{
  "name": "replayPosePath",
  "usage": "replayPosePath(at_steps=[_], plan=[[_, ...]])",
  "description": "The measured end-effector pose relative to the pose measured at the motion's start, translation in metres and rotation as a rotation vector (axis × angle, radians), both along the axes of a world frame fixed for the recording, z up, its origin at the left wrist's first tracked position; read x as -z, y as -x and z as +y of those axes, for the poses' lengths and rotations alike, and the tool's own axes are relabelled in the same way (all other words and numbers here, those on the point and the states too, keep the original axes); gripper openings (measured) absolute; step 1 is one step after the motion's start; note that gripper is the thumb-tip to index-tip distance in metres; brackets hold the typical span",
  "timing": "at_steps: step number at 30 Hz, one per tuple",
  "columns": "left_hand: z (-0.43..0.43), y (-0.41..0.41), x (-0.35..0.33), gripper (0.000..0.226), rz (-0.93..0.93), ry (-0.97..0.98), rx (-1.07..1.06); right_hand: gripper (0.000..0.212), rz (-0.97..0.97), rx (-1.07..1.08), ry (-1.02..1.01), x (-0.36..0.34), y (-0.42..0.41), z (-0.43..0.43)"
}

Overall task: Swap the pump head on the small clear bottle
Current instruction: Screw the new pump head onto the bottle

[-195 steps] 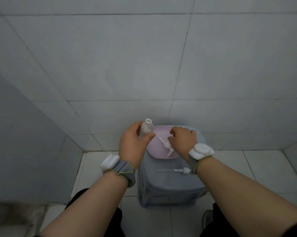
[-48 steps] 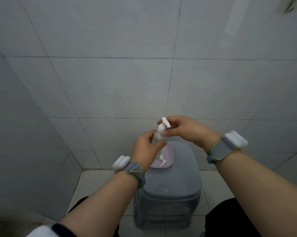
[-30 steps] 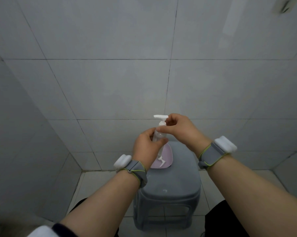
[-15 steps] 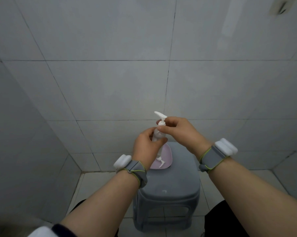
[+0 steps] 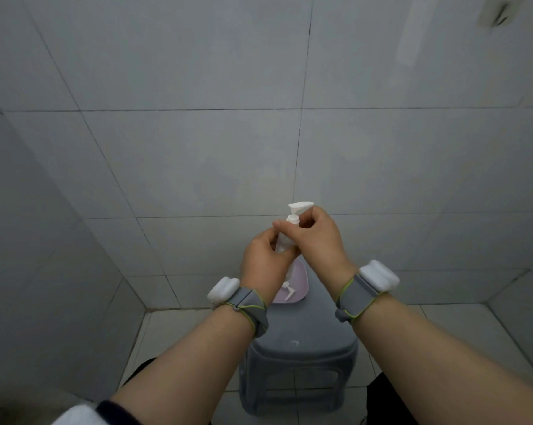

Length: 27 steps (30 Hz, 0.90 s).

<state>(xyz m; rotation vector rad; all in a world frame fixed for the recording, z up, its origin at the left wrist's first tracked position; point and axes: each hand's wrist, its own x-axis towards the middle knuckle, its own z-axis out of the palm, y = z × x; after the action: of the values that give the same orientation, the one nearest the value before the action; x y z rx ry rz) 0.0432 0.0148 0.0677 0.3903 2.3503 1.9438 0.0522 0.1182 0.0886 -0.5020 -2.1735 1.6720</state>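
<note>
The left hand (image 5: pixel 263 265) has its grip wrapped around the body of the small clear bottle (image 5: pixel 283 243), holding it upright in the air, thumb on the near side and fingers curled round the far side. Directly above that grip, the right hand (image 5: pixel 315 240) pinches the collar of the white pump head (image 5: pixel 297 211) between thumb and fingers, so its grip is narrow and closed on the pump where it meets the bottle neck; the nozzle sticks out above the fingers, pointing toward the right. The two hands touch each other around the bottle. Below and just nearer than the left grip, a pink dish (image 5: pixel 295 285) sits on the top of a grey plastic stool (image 5: pixel 299 338), and a second white pump head (image 5: pixel 289 291) lies in that dish, partly hidden by the left wrist. Each wrist wears a grey band with a white module.
</note>
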Motion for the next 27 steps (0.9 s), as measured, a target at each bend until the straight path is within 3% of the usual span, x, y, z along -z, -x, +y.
replayPosePath(at_steps=[7, 13, 19, 25, 27], plan=[[-0.007, 0.008, 0.002, 0.030, 0.023, 0.010, 0.021, 0.018, 0.028, -0.240, 0.120, -0.008, -0.005, 0.015], [-0.002, 0.005, -0.001, 0.027, 0.036, -0.033, 0.002, 0.018, 0.072, -0.076, 0.087, -0.008, -0.001, 0.007], [0.003, -0.003, 0.001, 0.023, 0.025, -0.039, -0.012, 0.036, 0.059, 0.065, 0.060, -0.001, 0.000, -0.006], [-0.002, 0.000, 0.000, 0.016, 0.018, -0.011, 0.000, 0.035, 0.020, -0.115, 0.159, -0.002, -0.003, 0.003], [-0.004, 0.002, 0.000, 0.016, 0.025, 0.017, -0.011, 0.022, 0.027, -0.173, 0.185, -0.007, -0.004, 0.010]])
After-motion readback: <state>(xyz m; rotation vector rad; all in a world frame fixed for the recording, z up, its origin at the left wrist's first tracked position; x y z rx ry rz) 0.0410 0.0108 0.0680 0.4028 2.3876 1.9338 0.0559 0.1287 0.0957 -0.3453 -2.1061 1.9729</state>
